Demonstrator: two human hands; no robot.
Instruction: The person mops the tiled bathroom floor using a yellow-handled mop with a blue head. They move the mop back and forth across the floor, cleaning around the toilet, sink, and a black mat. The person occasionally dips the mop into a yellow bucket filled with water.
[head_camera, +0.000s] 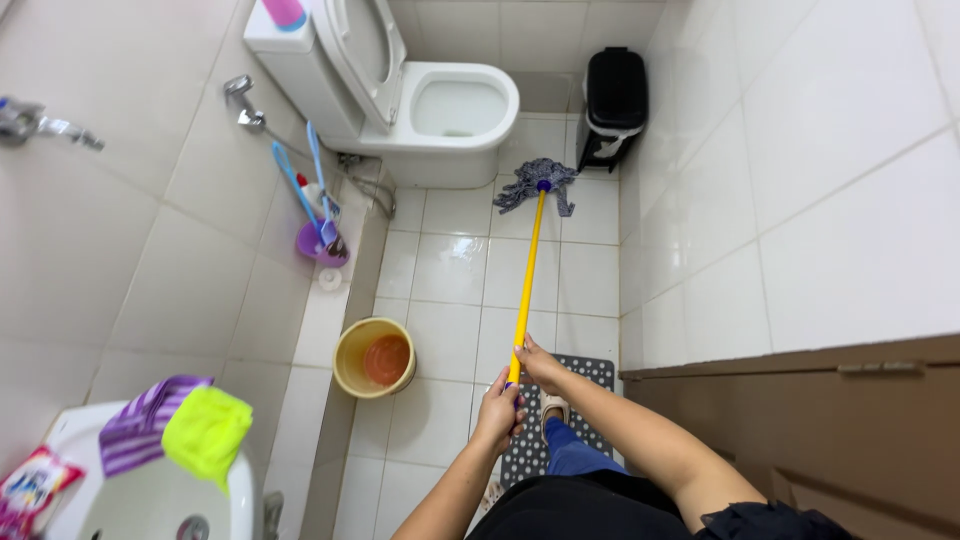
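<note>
Mopping the bathroom floor by the toilet (455, 110)
My left hand (498, 408) and right hand (540, 364) both grip the yellow mop (527, 270) handle; its head rests on the tiles near the black bin (614, 100)

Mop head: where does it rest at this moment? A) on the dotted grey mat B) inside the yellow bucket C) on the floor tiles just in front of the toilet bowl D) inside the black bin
C: the grey stringy mop head lies spread on the white floor tiles just before the toilet, while both hands, left hand and right hand, grip the yellow handle; the bucket stands apart to the left.
</note>
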